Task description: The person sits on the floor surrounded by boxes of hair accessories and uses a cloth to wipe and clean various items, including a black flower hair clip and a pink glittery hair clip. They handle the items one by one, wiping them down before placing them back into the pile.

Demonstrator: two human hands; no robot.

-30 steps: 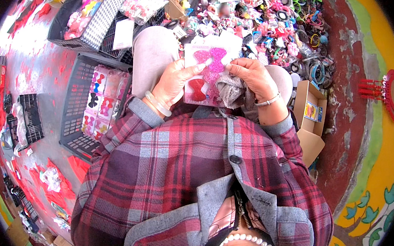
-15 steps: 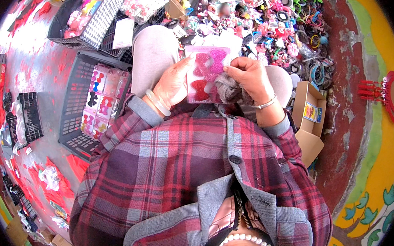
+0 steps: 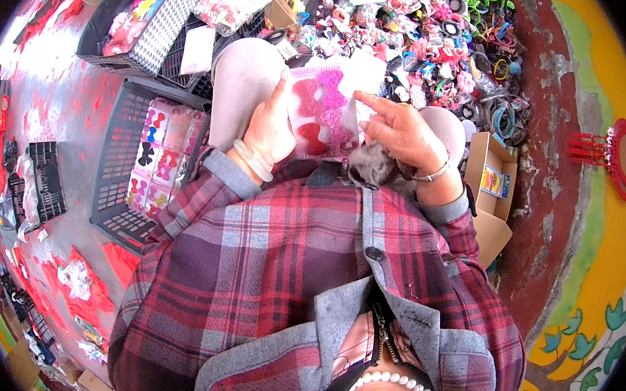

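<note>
A flat clear pack of glittery red and magenta bows (image 3: 331, 89) is held up over my lap. My left hand (image 3: 270, 131) grips its left edge, thumb along the side and the other fingers behind it. At the opposite edge is my right hand (image 3: 406, 131), its index finger stretched toward the pack's upper right side. A crumpled grey cloth (image 3: 371, 166) hangs beneath that palm, apparently held by the curled lower fingers, which are partly hidden. White card or paper (image 3: 368, 71) shows behind the pack.
At my left, a grey plastic basket (image 3: 111, 139) holds similar bow packs (image 3: 164, 167). Beyond it stands a houndstooth-sided bin (image 3: 168, 29). A large heap of hair accessories (image 3: 418, 30) spreads ahead and right. An open cardboard box (image 3: 488, 199) sits by my right knee.
The grey cloth has come away from the pack's lower right corner, down and right. My right index finger has stretched out along the edge, and the pack has shifted slightly left.
</note>
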